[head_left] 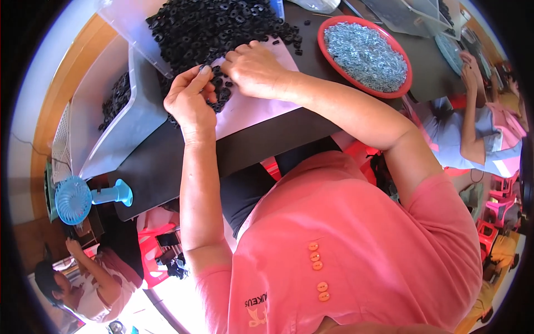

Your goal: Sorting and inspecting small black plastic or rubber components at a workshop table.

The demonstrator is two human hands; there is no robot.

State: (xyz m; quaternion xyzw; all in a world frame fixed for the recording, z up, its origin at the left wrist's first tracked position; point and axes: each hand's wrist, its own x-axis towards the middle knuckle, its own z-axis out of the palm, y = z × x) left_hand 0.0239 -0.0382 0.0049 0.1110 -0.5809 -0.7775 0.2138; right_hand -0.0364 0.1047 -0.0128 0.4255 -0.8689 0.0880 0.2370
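Note:
A heap of small black plastic parts (pixel 194 28), many of them ring-like, spills out of a clear plastic bin onto a pale sheet (pixel 250 114) on the dark table. Over the near edge of that heap, my left hand (pixel 192 103) has thumb and forefinger pinched together on a small black part. My right hand (pixel 253 71) is close beside it, fingers curled down at the border of the heap and the sheet. Its fingertips are turned away, so whatever it grips is hidden. Several loose black pieces (pixel 224 93) lie between the two hands.
A red plastic basin (pixel 409 78) full of small silvery metal pieces (pixel 364 55) stands to the right. On the left are a grey-white bin (pixel 146 83) with more black parts and a light-blue fan (pixel 73 199) at the table edge. Other people sit at lower left and far right.

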